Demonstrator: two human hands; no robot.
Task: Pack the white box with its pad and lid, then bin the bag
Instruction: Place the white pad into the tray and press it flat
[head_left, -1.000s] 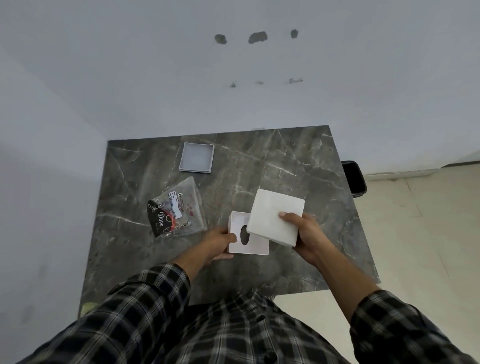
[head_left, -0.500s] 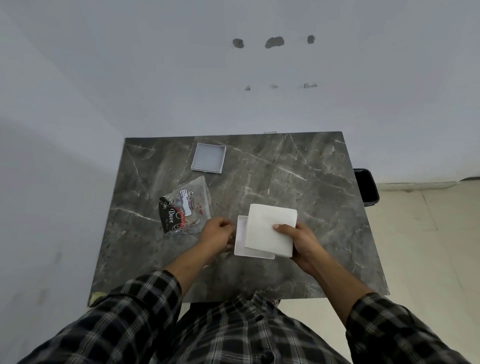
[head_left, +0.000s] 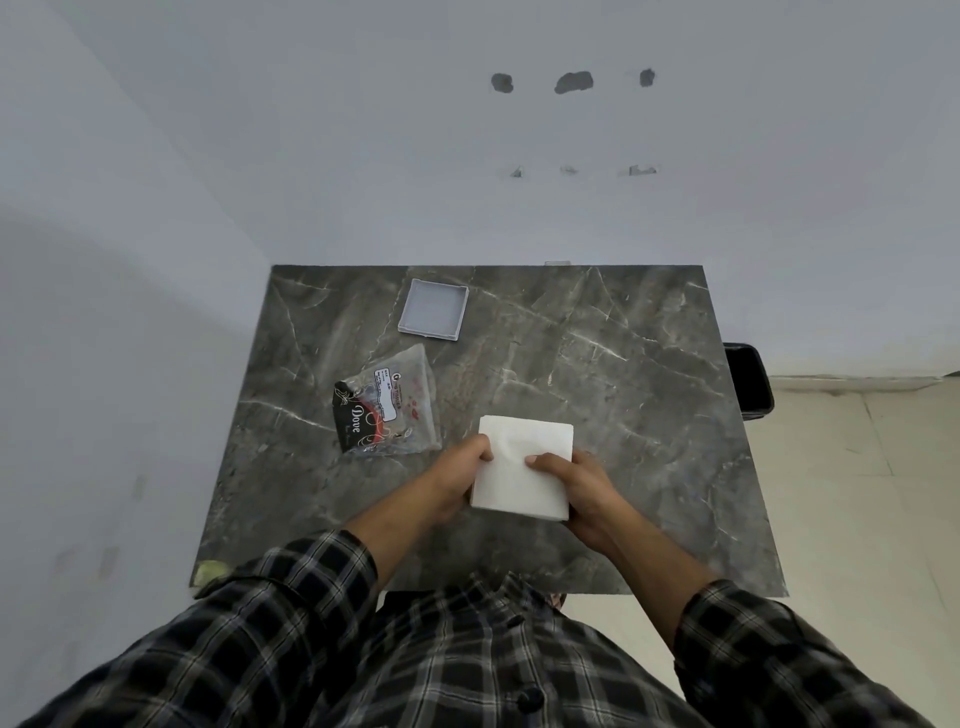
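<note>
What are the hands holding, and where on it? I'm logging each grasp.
Both grip the white pad: left hand on its left edge, right hand on its right edge, thumb on top.

At centre frame, your left hand (head_left: 457, 480) and right hand (head_left: 576, 488) grip opposite sides of a white pad (head_left: 522, 467) over the dark marble worktop (head_left: 597, 364). A clear printed bag (head_left: 387, 402) lies left of it; a shallow white lid (head_left: 434, 309) sits farther up. A black bin (head_left: 748, 382) stands at the worktop's right edge.
</note>
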